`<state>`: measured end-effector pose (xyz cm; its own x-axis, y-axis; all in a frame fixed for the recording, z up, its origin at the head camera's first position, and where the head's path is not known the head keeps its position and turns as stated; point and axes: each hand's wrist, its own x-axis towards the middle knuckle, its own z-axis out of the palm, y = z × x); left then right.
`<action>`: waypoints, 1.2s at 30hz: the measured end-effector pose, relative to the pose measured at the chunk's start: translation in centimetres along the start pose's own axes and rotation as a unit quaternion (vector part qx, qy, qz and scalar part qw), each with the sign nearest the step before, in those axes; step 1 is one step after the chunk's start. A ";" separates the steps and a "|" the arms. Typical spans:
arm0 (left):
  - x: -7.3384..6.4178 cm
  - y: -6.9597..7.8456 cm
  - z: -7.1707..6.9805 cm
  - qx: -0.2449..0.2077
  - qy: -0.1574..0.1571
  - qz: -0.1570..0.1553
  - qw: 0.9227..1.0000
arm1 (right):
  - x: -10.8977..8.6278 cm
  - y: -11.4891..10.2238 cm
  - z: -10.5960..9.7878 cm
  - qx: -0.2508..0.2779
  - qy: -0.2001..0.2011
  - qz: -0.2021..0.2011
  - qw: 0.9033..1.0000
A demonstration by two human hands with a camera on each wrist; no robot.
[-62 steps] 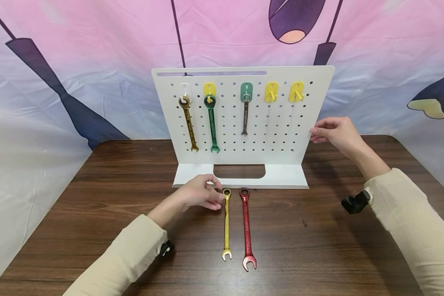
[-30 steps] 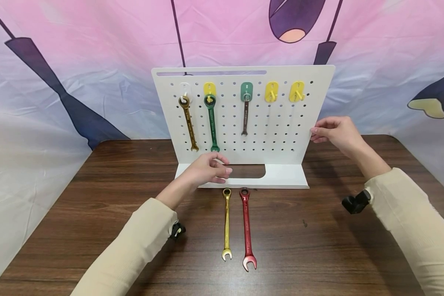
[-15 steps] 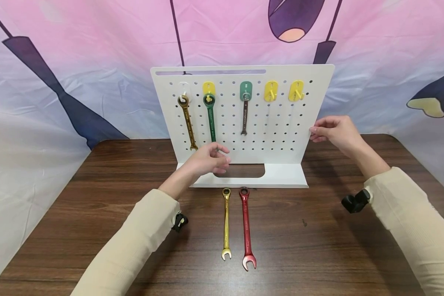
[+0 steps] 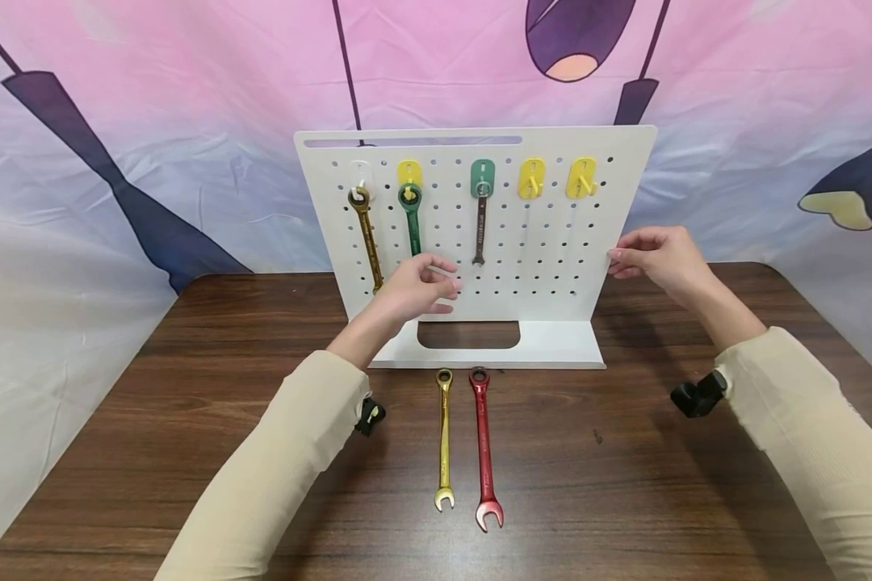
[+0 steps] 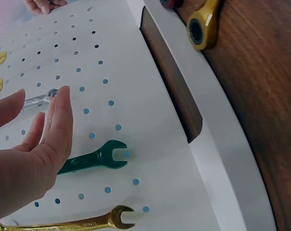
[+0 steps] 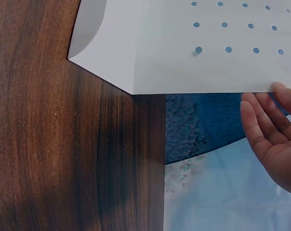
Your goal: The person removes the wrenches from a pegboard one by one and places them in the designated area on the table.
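Note:
My right hand (image 4: pixel 657 257) pinches the right edge of the white pegboard (image 4: pixel 545 278) between thumb and fingers. My left hand (image 4: pixel 416 286) holds nothing, its fingers parted, in front of the board. It covers the lower end of the green wrench (image 4: pixel 412 222) in the head view. Its fingertips point toward the small silver wrench (image 4: pixel 481 230), which hangs on a green hook (image 4: pixel 483 171). A bronze-gold wrench (image 4: pixel 366 238) hangs at the far left of the board. On the table below lie a yellow-gold wrench (image 4: pixel 445 440) and a larger red wrench (image 4: pixel 484 452), side by side.
Two yellow hooks (image 4: pixel 531 178) at the board's upper right bear nothing. The board's base (image 4: pixel 559 347) has a wide cutout and stands on the dark wooden table (image 4: pixel 589 500). A patterned cloth (image 4: pixel 211 161) hangs behind.
My left hand has moved up from beside the yellow-gold wrench to in front of the board, slightly rightward. My right hand stays at the board's edge. The wrenches have not moved.

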<state>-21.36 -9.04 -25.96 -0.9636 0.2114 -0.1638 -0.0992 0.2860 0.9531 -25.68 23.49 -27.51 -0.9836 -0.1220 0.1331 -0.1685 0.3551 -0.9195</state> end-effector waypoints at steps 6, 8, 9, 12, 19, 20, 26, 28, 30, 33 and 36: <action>0.4 0.6 0.3 0.008 0.009 0.021 1.000 | 0.0 0.0 0.1 -0.002 0.001 0.001 1.000; 0.5 0.8 0.4 0.008 0.011 0.028 1.000 | 0.0 0.0 0.1 -0.002 0.001 0.002 1.000; 0.6 1.0 0.4 0.008 0.012 0.032 0.999 | 0.0 0.0 0.1 -0.003 0.001 0.002 1.000; 0.7 1.3 0.5 0.012 0.016 0.042 0.999 | 0.0 -0.1 0.1 -0.008 0.002 0.002 1.000; 0.7 1.9 0.3 0.011 0.026 0.061 0.998 | -0.1 -0.1 0.1 -0.006 0.001 0.001 1.000; 0.7 2.0 0.3 0.009 0.025 0.063 0.998 | 0.0 -0.1 0.1 -0.005 0.001 0.000 1.000; 0.8 2.4 0.2 0.009 0.020 0.073 0.997 | 0.0 -0.1 0.1 -0.009 0.001 0.000 1.000; 0.8 2.5 0.2 0.011 0.022 0.075 0.997 | 0.0 -0.1 0.0 -0.012 0.002 0.001 1.000; 0.9 2.7 0.2 0.015 0.024 0.077 0.997 | 0.0 -0.1 0.0 -0.015 0.001 0.000 1.000; 1.0 3.0 0.2 0.014 0.023 0.079 0.996 | 0.0 -0.2 0.0 -0.014 0.001 0.001 1.000; 1.0 3.3 0.2 0.016 0.022 0.081 0.996 | -0.1 -0.2 0.0 -0.015 0.001 0.000 1.000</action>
<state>-22.61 -7.71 -23.05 -0.9763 0.2162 0.0027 0.0649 0.2811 0.9575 -25.59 23.40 -27.37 -0.9839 -0.1190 0.1336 -0.1696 0.3827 -0.9082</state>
